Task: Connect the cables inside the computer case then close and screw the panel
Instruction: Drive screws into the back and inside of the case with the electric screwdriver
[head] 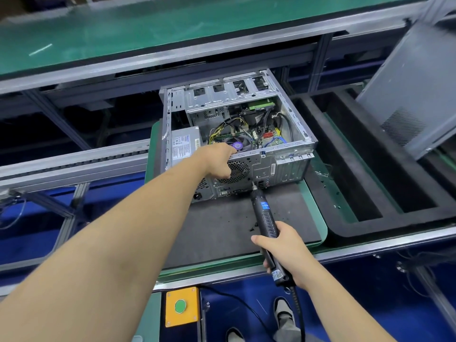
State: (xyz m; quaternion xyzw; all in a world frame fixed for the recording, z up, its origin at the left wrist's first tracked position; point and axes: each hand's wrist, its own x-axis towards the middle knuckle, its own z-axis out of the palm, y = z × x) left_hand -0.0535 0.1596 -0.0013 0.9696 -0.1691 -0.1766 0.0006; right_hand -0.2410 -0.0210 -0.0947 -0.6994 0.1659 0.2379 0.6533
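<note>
The grey sheet-metal computer case (237,134) lies on its side with its open face up, on a dark foam mat (222,228) set on a green-edged pallet (318,213) of the worktop. Inside the case the yellow, black and red cables (229,128) run over the green motherboard, and whether every plug is seated is too small to tell. The left hand (218,157) reaches over the near top edge of the case by the round fan grille, its fingers curled on the rim, with the tips hidden inside the case, so it seems to grip the edge or something just inside it. The right hand (283,253), nearer the viewer than the case, is wrapped round a black electric screwdriver with a blue label (265,218), whose bit points at the rear face of the case, just at it. The grey perforated side panel (414,90) leans upright well to the right of the case, apart from it. Judging by this, the task is at best at its cable stage: the panel is not yet on, and closing and screwing remain. A yellow box with a green button (181,306) sits below the worktop, nearest the viewer.
</note>
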